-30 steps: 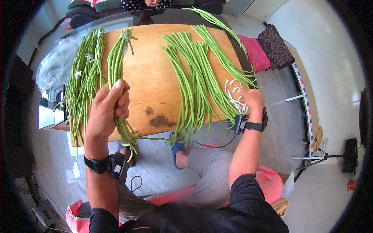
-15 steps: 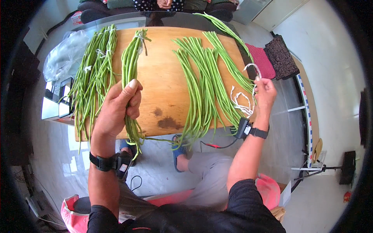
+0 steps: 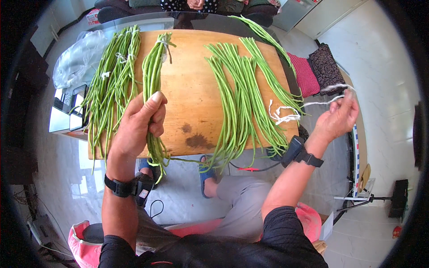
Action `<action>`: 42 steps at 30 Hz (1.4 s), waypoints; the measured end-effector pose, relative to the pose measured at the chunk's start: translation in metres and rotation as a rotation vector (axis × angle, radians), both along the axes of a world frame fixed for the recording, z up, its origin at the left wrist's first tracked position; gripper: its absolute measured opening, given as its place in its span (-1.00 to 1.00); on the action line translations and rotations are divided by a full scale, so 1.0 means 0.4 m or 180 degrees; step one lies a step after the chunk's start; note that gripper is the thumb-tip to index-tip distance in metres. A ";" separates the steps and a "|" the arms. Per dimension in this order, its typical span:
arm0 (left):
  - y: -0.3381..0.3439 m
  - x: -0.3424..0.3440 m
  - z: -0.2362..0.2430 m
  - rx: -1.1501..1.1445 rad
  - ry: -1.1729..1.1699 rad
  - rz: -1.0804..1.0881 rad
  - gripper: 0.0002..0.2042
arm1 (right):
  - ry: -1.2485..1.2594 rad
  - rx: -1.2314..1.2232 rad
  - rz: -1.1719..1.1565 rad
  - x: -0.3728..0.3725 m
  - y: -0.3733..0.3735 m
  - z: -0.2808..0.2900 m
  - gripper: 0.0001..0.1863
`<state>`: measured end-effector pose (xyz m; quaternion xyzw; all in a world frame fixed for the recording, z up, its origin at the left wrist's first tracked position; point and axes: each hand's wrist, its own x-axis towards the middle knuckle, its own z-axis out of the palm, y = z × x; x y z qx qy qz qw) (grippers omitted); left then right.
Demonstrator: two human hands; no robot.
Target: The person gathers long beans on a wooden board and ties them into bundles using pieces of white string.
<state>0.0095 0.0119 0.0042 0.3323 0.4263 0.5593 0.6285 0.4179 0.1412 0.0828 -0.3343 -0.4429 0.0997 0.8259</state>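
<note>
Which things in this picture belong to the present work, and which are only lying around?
Part of the work:
bean bunch in the left hand
white string in the right hand
loose beans on the wooden board
tied bunches

Only lying around:
clear plastic bag
pink cushion
patterned cushion

Left fingers (image 3: pixel 157 118) curled tight, right fingers (image 3: pixel 350 107) pinched, right forearm (image 3: pixel 286 188) angled outward

A wooden tabletop (image 3: pixel 187 89) bears tied bean bundles (image 3: pixel 115 82), loose beans (image 3: pixel 240 100) and white strings (image 3: pixel 290 118).
</note>
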 end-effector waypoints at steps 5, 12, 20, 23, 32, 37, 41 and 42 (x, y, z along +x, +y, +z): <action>0.001 0.006 -0.003 0.0041 -0.0013 0.0025 -0.73 | -0.0062 -0.0142 0.0268 0.023 0.031 -0.027 -0.84; 0.008 0.016 -0.003 -0.0075 -0.0019 -0.0088 -0.78 | -0.2450 -0.2418 0.1240 -0.130 -0.040 -0.020 -0.91; 0.015 0.049 -0.014 -0.0239 -0.0077 -0.0119 -0.77 | -0.3330 -0.2730 0.2672 -0.369 -0.084 -0.048 -0.88; 0.016 0.047 -0.028 -0.0235 -0.0097 -0.0120 -0.75 | -0.3253 -0.2514 0.2723 -0.411 -0.088 -0.045 -0.86; 0.005 0.035 -0.027 -0.0313 0.0366 -0.0033 -0.70 | -0.2886 -0.1989 0.2708 -0.490 -0.092 -0.063 -0.81; 0.006 0.031 -0.027 -0.0248 0.0416 0.0170 -0.63 | -0.2677 -0.2332 0.2911 -0.495 -0.090 -0.061 -0.84; 0.005 0.029 -0.024 -0.0321 0.0237 0.0415 -0.62 | -0.2589 -0.2320 0.2963 -0.495 -0.082 -0.069 -0.83; 0.006 0.027 -0.026 -0.0321 0.0237 0.0415 -0.62 | -0.2497 -0.2332 0.2967 -0.494 -0.081 -0.068 -0.82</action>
